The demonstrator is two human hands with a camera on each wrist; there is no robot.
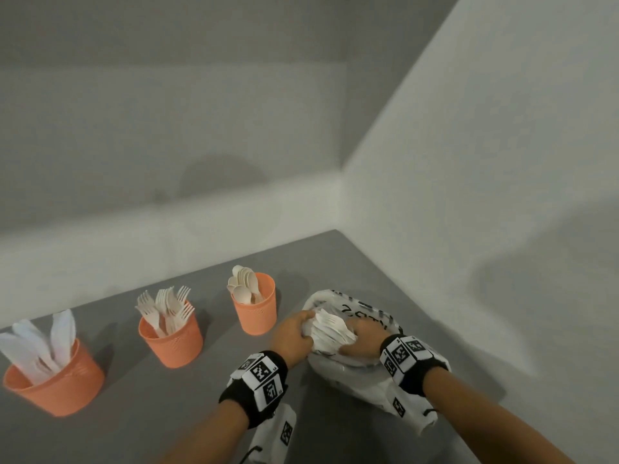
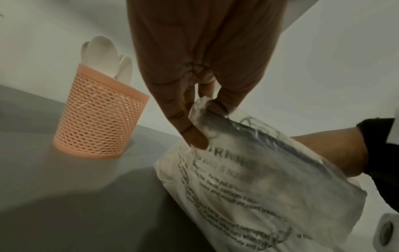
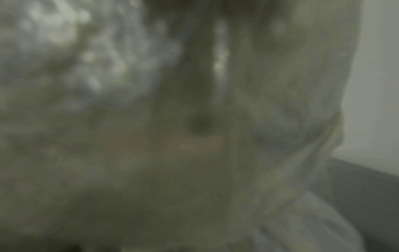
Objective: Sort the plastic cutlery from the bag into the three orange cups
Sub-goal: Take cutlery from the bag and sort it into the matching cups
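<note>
Plastic cutlery is the load here, and the biggest piece of the job is the bag [image 1: 355,373] it comes in: a thin, crinkly, translucent sack with printed warning text, lying on the grey table [image 1: 167,413] to the right of the three cups, its mouth turned toward them. It looks limp and slick, so it would likely slide and collapse unless its rim is held. The left hand [image 1: 293,336] does that, thumb and fingers pinching the film at the mouth, as the left wrist view shows clearly. The right hand [image 1: 363,338] is at the mouth on the other side, close against a bundle of forks [image 1: 331,329]; it seems to be gathering them, but its fingers are hidden, and the right wrist view is only blurred film, so I cannot tell whether it grips them. The forks lie roughly level, long axis running left to right, tines toward the cups and handles back into the bag. They should be light, stiff and a little slippery, best taken as a stack around the handles. The knife cup [image 1: 55,385] stands far left, blades up; the fork cup [image 1: 170,339] is in the middle, tines up; the spoon cup [image 1: 254,306] stands nearest the bag, bowls up.
</note>
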